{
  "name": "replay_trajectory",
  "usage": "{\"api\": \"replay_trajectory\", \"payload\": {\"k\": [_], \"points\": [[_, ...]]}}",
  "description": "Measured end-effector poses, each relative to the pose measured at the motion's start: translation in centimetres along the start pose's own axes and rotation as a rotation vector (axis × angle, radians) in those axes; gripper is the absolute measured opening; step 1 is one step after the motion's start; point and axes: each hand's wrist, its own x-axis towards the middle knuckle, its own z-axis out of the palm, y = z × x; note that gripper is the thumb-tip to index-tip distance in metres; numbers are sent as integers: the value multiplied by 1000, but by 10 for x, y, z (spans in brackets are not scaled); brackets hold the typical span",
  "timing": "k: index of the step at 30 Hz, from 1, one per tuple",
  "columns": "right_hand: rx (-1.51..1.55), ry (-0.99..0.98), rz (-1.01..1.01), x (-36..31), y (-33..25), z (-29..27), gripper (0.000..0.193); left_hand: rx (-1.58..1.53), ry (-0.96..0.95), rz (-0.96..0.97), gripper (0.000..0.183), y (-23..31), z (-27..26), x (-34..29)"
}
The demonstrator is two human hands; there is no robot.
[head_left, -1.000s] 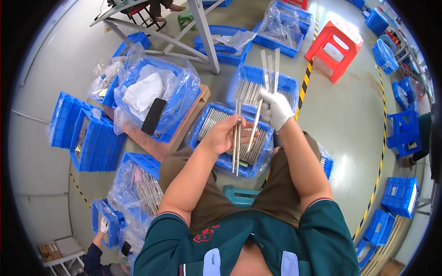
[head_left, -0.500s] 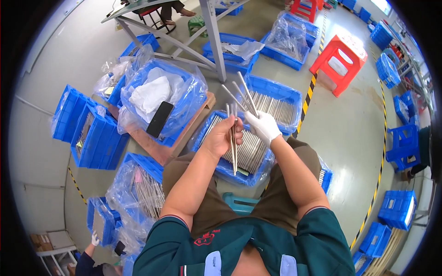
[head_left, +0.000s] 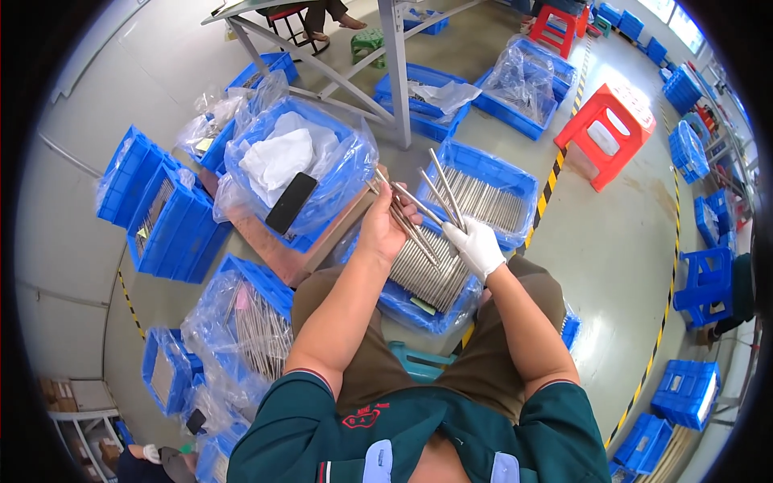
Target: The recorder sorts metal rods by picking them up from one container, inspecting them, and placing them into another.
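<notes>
My bare left hand is wrapped round a few thin metal rods, which slant down to the right from its fingers. My right hand, in a white glove, grips several more metal rods by their lower ends, their upper ends fanned out. One of these rods reaches across to the fingers of my left hand. Both hands are above a plastic-lined blue crate with a row of similar rods. Just beyond it stands a second blue crate of rods.
A black phone lies on a plastic-lined crate to the left. Nearer is a crate with loose rods. A red stool stands at the right beyond striped floor tape. A table leg rises ahead.
My left hand has turned, so its rods now slant instead of hanging upright. My right hand has moved slightly down and right, and its rods now cross toward the left hand.
</notes>
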Motion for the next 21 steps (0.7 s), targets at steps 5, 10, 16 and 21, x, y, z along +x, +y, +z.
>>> {"api": "replay_trajectory", "payload": {"k": [5,10,16,21], "points": [[12,-11,1,-2,3,1,31,-17,30,34,32,-1,-3,3],[-12,12,-12,0,5,6,30,96,1,9,32,-3,-5,0],[119,129,-40,6,-1,13,30,195,-41,-151,28,-35,7,-10],[359,45,15,11,9,18,29,311,-79,-169,25,-30,6,-13]]}}
